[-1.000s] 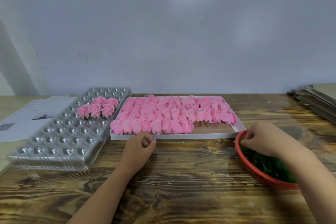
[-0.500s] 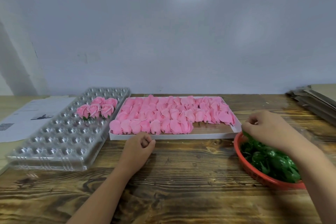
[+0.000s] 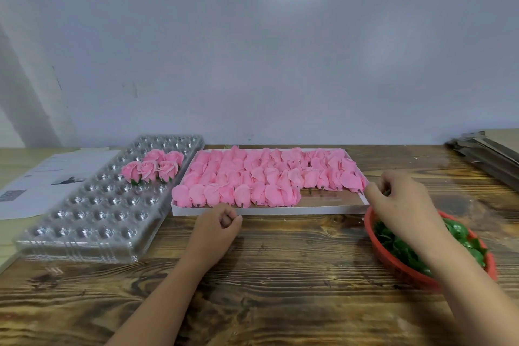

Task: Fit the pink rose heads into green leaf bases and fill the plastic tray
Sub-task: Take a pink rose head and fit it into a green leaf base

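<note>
A clear plastic tray (image 3: 84, 219) with many round cups lies at the left; several finished pink roses (image 3: 153, 167) sit in its far cups. A white box (image 3: 280, 210) in the middle holds rows of loose pink rose heads (image 3: 252, 177). A red basket (image 3: 393, 267) at the right holds green leaf bases (image 3: 401, 247). My left hand (image 3: 216, 230) rests as a fist on the table against the box's front edge, holding nothing I can see. My right hand (image 3: 401, 202) hovers at the box's near right corner, pinching a small green leaf base that is mostly hidden, its fingertip by a rose head.
Printed paper sheets (image 3: 42, 182) lie left of the tray. A stack of cardboard (image 3: 491, 154) sits at the far right. A pale wall stands close behind the wooden table (image 3: 280, 289). The box has a bare patch at its near right.
My right hand rose out of the red basket and moved left and away to the box's right corner. My left hand stayed in place.
</note>
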`<action>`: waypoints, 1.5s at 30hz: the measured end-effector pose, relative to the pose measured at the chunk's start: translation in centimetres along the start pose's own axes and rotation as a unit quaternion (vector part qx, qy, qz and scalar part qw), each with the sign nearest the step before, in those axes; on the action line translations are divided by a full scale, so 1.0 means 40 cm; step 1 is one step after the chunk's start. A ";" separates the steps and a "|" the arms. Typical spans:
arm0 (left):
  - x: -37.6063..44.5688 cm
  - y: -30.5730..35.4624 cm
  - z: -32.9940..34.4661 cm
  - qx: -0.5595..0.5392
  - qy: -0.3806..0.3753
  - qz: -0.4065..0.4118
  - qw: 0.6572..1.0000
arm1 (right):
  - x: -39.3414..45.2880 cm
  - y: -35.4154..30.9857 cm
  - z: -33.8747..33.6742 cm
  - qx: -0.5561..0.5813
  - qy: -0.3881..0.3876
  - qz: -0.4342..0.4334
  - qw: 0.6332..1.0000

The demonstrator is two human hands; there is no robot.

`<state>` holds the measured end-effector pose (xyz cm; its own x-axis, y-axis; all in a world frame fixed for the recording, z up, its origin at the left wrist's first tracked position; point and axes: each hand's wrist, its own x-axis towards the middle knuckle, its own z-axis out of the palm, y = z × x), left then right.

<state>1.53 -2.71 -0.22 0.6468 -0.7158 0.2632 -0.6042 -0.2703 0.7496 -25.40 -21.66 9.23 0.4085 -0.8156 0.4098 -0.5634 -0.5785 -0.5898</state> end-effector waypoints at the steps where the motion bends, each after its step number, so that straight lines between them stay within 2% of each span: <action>1: 0.000 0.000 0.000 -0.001 0.000 0.000 1.000 | -0.002 0.002 0.004 0.005 0.001 -0.005 1.000; 20: -0.001 0.003 -0.001 -0.002 0.005 -0.002 1.000 | -0.024 0.001 0.046 -0.001 -0.045 -0.060 0.997; 24: -0.001 0.004 -0.001 -0.001 0.003 -0.004 1.000 | -0.020 0.016 0.043 -0.069 -0.051 -0.060 0.995; 28: 0.001 0.002 -0.002 0.001 0.002 -0.003 1.000 | -0.013 0.037 0.039 -0.154 -0.091 -0.015 0.984; 34: -0.001 0.003 -0.001 0.003 0.007 0.001 1.000 | -0.008 0.037 0.032 -0.204 -0.103 0.009 0.973; 40: -0.001 0.003 0.000 -0.003 0.005 0.001 1.000 | 0.001 -0.010 0.042 -0.159 -0.030 -0.021 0.987; 43: 0.001 0.003 0.000 -0.013 0.006 -0.003 1.000 | 0.022 -0.048 0.081 -0.082 0.000 -0.034 0.996; 45: 0.001 0.004 0.000 -0.019 0.005 -0.004 1.000 | 0.034 -0.075 0.127 -0.032 -0.005 -0.027 0.999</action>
<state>1.46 -2.79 -0.09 0.6569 -0.7065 0.2633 -0.5809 -0.2516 0.7741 -19.51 -20.99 8.00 0.4471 -0.7830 0.4325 -0.5849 -0.6217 -0.5210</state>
